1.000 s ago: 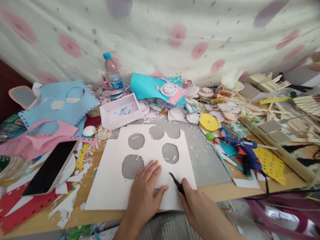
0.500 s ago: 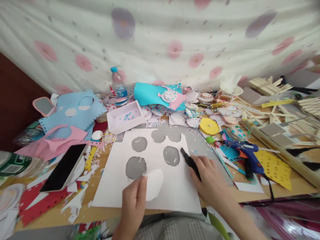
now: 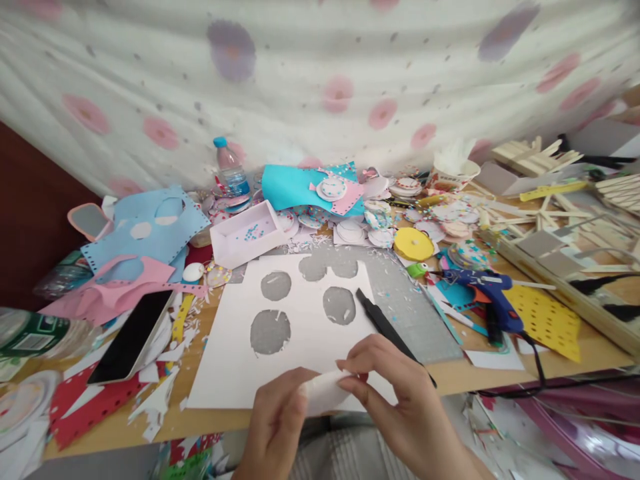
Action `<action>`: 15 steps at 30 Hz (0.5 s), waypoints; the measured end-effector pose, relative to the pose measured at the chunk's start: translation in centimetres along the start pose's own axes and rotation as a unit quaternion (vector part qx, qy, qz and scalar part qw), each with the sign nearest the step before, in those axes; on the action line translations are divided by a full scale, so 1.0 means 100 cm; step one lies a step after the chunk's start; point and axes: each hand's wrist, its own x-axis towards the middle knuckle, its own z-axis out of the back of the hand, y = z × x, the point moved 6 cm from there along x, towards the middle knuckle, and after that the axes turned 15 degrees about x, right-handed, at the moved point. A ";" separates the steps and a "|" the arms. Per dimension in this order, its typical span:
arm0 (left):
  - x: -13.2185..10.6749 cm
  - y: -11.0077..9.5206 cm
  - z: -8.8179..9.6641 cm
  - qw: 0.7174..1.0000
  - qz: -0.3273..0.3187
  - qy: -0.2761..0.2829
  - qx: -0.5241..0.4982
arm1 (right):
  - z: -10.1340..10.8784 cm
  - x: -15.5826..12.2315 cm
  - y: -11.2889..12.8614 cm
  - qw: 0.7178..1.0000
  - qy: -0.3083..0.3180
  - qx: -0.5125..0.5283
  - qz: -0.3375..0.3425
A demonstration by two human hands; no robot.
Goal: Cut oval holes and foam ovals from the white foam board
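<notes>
Both my hands hold a small white cut-out piece (image 3: 325, 390) low in the middle, over the near table edge. My left hand (image 3: 277, 420) pinches its left side and my right hand (image 3: 393, 393) pinches its right side, fingers closed on it. Behind them lies a white sheet (image 3: 240, 360) with several round holes cut in it, on a grey cutting mat (image 3: 405, 307). A black craft knife (image 3: 387, 327) lies on the sheet and mat just beyond my right hand, touched by neither hand.
A black phone (image 3: 133, 337) lies to the left among red, pink and blue foam scraps. A blue glue gun (image 3: 487, 287) and yellow perforated sheet (image 3: 547, 320) lie right. A white tray (image 3: 245, 233), a water bottle (image 3: 230, 167) and paper discs crowd the back.
My right hand has put the knife down on the sheet and joined my left hand on the white cut-out, which was lifted off the sheet toward me.
</notes>
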 end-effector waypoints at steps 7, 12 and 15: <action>0.010 -0.031 -0.002 0.983 -0.171 0.025 0.068 | 0.001 -0.002 0.019 0.990 -0.018 -0.064 0.122; 0.008 -0.035 0.010 0.917 -0.307 -0.064 0.247 | 0.002 -0.005 -0.001 0.998 -0.028 0.009 0.060; 0.006 -0.034 0.008 0.871 -0.353 -0.088 0.332 | -0.004 -0.009 -0.033 0.979 -0.032 0.164 -0.114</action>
